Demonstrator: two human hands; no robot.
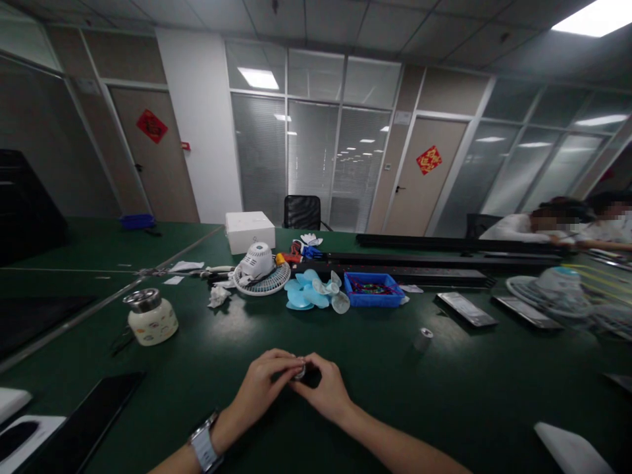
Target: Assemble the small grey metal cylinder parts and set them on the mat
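Low in the middle of the head view, my left hand and my right hand meet above the green table. Between their pinched fingertips is a small round silvery metal part, mostly covered by the fingers; its exact kind does not show. A watch is on my left wrist. Off to the right of my right hand, a small metal cylinder stands upright on the table. Beyond the hands lie pale blue fan blades and a white fan head with its grille.
A blue tray holds coloured wires. To the left stands a cream flask; further back is a white box. Flat metal-grey devices and long black rails lie on the right. Two people sit at the far right.
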